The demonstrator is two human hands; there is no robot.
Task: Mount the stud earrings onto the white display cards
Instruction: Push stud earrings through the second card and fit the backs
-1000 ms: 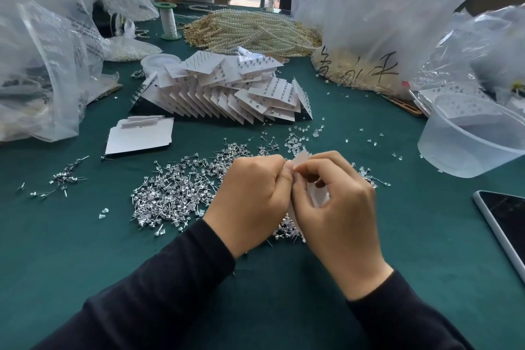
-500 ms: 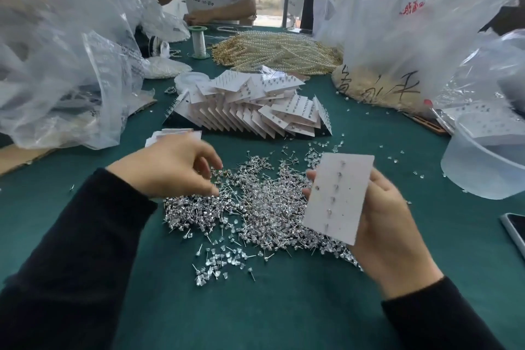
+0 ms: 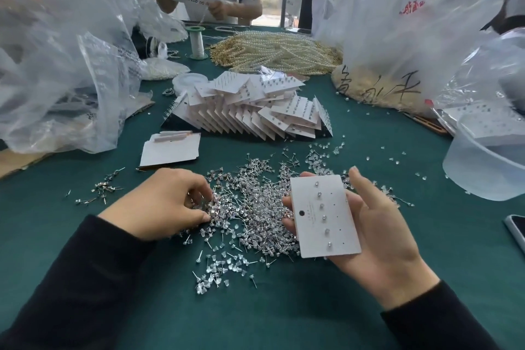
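Left grip curled into studs; whether one is caught, cannot tell. Right grip clasps card, long axis fore-aft, lying rightward across the studs.

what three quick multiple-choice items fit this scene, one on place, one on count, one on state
1. Relative to the display card, the left hand is: A to its left, in the stud pile; B on top of it; C to its right.
2. Mounted studs on the card: A three; B six; C ten.
3. The card's right half is: A unfilled; B fully studded; C torn.

A, its fingertips are among the loose studs; B, six sit in one column; A, no studs sit there.
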